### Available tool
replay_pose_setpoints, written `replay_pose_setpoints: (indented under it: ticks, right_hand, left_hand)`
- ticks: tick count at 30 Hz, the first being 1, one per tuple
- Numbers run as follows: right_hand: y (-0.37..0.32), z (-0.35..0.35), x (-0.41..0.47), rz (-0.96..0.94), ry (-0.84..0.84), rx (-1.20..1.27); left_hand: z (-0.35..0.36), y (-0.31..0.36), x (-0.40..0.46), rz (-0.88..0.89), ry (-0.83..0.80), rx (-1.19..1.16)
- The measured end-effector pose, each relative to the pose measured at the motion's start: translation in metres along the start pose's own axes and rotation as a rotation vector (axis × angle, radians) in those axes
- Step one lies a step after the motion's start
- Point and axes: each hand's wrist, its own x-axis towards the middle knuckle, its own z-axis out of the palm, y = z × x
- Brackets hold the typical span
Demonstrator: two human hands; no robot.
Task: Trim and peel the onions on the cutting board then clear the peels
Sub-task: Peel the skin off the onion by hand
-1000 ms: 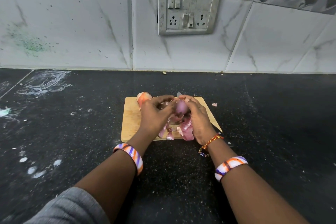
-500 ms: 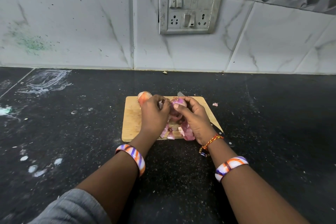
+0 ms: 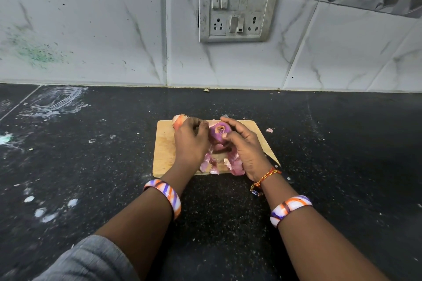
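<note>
A purple onion [image 3: 218, 134] with its cut end facing me is held over the wooden cutting board [image 3: 163, 155]. My right hand [image 3: 245, 147] grips it from the right, thumb on its front. My left hand [image 3: 190, 142] has its fingers curled against the onion's left side, where skin hangs. An unpeeled orange-skinned onion [image 3: 178, 121] lies at the board's far left corner, half hidden by my left hand. Pink peels [image 3: 233, 164] lie piled on the board's near part. A knife [image 3: 271, 159] lies along the board's right edge, mostly hidden by my right hand.
The board sits on a black speckled counter [image 3: 342, 155] with white smears at the left. A small peel scrap [image 3: 270, 130] lies right of the board. A tiled wall with a switch and socket plate [image 3: 237, 9] stands behind.
The onion has been turned so its cut end faces me and sits a little higher. Both hands shifted slightly with it.
</note>
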Motion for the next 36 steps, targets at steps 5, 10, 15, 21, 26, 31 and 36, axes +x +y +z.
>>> replay_pose_setpoints:
  ticks: [5, 10, 15, 21, 26, 31, 36]
  right_hand:
    - [0.001, 0.0, -0.001, -0.007, -0.002, 0.018]
    - [0.002, -0.001, -0.002, -0.026, -0.017, -0.039]
    - [0.002, 0.0, -0.002, -0.048, -0.001, -0.069]
    - [0.003, -0.005, -0.001, -0.041, -0.064, 0.065]
    - [0.0, -0.005, -0.001, -0.066, -0.012, 0.154]
    - [0.005, -0.005, 0.001, -0.063, 0.004, 0.093]
    - [0.006, -0.005, 0.002, -0.051, -0.015, 0.115]
  left_hand:
    - [0.0, -0.001, -0.002, 0.0, -0.1, -0.158]
    - [-0.003, -0.006, -0.001, 0.04, -0.047, -0.205]
    - [0.001, -0.007, 0.003, -0.003, 0.044, -0.182]
    - [0.001, -0.017, 0.009, -0.069, 0.108, -0.152]
    - [0.0, -0.013, 0.005, -0.018, 0.047, -0.053]
    - [-0.001, -0.003, 0.001, -0.011, -0.079, -0.11]
    - [-0.003, 0.003, -0.005, 0.008, -0.144, -0.182]
